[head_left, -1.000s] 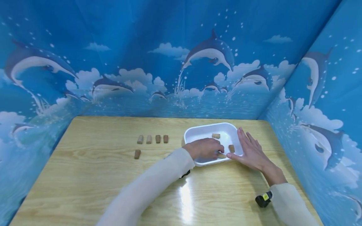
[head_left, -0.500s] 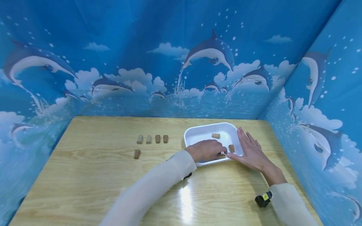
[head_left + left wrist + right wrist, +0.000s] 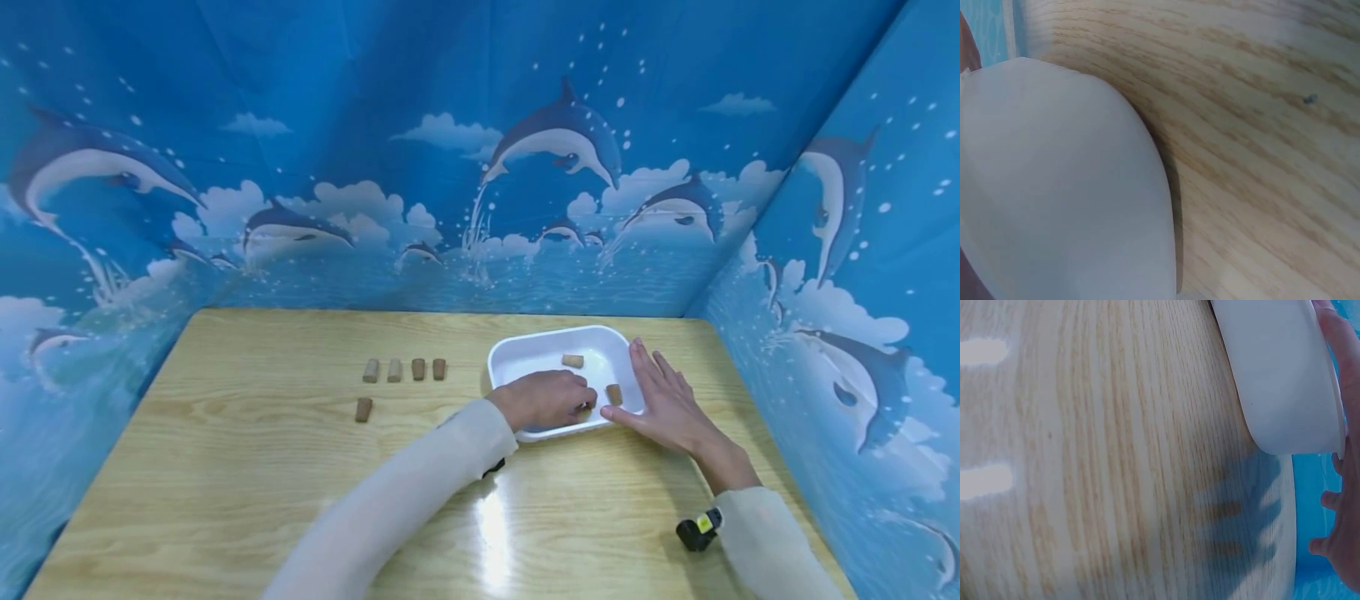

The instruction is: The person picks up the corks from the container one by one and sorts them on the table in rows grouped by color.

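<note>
pinching cork [image 3: 585, 413], left hand [image 3: 546, 399], right hand [image 3: 663, 404] touching white tray [image 3: 523, 357]

In the head view, right of centre, your left hand [image 3: 542, 398] covers the near left part of the white tray [image 3: 525, 358] and most of a cork [image 3: 586, 414]; you cannot tell whether the fingers grip it. Your right hand [image 3: 663, 408] hides some of the tray's right rim. The left sleeve [image 3: 420, 483], right sleeve [image 3: 776, 542] and counter [image 3: 225, 467] run off the bottom edge. At the left wrist view's left edge, the tray is cut off, its inside hidden; the right wrist view's right edge crops your right hand.
</note>
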{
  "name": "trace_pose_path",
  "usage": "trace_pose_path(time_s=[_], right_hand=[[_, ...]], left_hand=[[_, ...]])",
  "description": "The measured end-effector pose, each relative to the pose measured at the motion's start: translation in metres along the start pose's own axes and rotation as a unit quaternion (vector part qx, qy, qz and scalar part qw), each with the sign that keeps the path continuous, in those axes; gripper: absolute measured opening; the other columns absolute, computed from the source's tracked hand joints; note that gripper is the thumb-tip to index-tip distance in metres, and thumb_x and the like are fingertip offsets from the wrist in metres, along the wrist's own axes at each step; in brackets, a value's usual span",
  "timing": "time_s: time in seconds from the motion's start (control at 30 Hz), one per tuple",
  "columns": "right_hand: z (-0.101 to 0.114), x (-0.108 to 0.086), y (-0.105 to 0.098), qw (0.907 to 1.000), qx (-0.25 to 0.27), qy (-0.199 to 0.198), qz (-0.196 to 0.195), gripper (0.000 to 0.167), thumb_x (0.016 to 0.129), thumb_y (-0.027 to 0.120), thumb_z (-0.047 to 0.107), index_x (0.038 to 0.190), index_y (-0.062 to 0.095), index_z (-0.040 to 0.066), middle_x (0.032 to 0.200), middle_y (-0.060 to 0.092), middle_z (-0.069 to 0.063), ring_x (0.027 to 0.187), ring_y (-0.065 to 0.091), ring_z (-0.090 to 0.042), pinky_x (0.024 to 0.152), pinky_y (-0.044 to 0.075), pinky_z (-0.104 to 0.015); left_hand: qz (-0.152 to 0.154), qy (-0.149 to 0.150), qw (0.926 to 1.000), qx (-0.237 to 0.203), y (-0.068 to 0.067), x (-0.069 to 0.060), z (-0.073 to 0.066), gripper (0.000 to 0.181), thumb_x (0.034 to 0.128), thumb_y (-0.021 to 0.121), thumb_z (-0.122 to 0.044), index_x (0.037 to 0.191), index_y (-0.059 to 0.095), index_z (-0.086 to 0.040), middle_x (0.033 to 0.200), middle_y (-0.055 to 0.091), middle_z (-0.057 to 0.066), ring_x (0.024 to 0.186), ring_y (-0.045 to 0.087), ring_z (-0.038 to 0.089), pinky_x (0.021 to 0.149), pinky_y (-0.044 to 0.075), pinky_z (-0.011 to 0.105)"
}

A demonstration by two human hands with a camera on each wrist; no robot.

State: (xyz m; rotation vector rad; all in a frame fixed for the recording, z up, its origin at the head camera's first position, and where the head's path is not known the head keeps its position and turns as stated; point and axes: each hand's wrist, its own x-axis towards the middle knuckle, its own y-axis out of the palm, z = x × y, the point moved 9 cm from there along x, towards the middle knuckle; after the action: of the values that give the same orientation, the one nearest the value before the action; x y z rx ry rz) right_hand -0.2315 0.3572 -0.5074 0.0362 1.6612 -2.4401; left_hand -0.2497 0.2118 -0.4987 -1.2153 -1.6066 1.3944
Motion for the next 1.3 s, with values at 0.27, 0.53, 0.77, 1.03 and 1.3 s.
trace_pose_path(time_s=[0.27, 0.53, 0.77, 1.03, 1.3], right_hand=[[0.001, 0.0, 0.0, 1.0, 0.0, -0.001, 0.0, 0.123, 0.098, 0.068, 0.069, 0.175, -0.008, 0.009, 0.184, -0.004, -0.017, 0.166, 0.003, -0.056, 0.124, 0.007, -0.086], [0.002, 0.0, -0.001, 1.0, -0.003, -0.001, 0.001, 0.123, 0.098, 0.067, 0.069, 0.175, -0.006, 0.008, 0.184, -0.004, -0.018, 0.166, 0.003, -0.056, 0.124, 0.005, -0.086], [0.002, -0.001, 0.0, 1.0, -0.006, 0.001, 0.005, 0.123, 0.098, 0.067, 0.069, 0.175, -0.009, 0.01, 0.184, -0.005, -0.019, 0.166, 0.003, -0.057, 0.125, 0.005, -0.086], [0.001, 0.001, 0.001, 1.0, -0.007, 0.002, 0.005, 0.123, 0.098, 0.067, 0.07, 0.175, -0.007, 0.007, 0.183, -0.006, -0.019, 0.166, 0.002, -0.057, 0.125, 0.005, -0.085], [0.0, 0.001, 0.001, 0.9999, -0.008, 0.0, 0.006, 0.124, 0.098, 0.067, 0.07, 0.175, -0.007, 0.007, 0.184, -0.006, -0.019, 0.166, 0.002, -0.056, 0.125, 0.005, -0.086]], left_hand=[[-0.021, -0.042, 0.9981, -0.039, -0.01, -0.009, 0.01, 0.013, 0.1072, 0.068, -0.022, 0.119, 0.072, -0.018, 0.112, 0.077, -0.004, 0.101, 0.071, 0.008, 0.092, 0.058, 0.023], [-0.039, -0.053, 0.9949, -0.076, -0.021, -0.026, 0.026, 0.026, 0.107, 0.068, -0.022, 0.132, 0.073, -0.017, 0.126, 0.078, -0.003, 0.112, 0.072, 0.011, 0.102, 0.058, 0.024], [-0.05, -0.061, 0.9925, -0.094, -0.031, -0.043, 0.039, 0.024, 0.1079, 0.07, -0.031, 0.128, 0.074, -0.019, 0.116, 0.075, -0.006, 0.1, 0.067, 0.007, 0.094, 0.057, 0.026], [-0.075, -0.095, 0.9779, -0.17, -0.043, -0.08, 0.062, 0.029, 0.1065, 0.074, -0.033, 0.131, 0.073, -0.017, 0.129, 0.073, -0.003, 0.126, 0.068, 0.02, 0.111, 0.056, 0.039], [-0.099, -0.154, 0.963, -0.197, -0.044, -0.129, 0.094, 0.044, 0.105, 0.076, -0.035, 0.143, 0.07, -0.013, 0.139, 0.072, 0.001, 0.134, 0.064, 0.023, 0.116, 0.054, 0.046]])
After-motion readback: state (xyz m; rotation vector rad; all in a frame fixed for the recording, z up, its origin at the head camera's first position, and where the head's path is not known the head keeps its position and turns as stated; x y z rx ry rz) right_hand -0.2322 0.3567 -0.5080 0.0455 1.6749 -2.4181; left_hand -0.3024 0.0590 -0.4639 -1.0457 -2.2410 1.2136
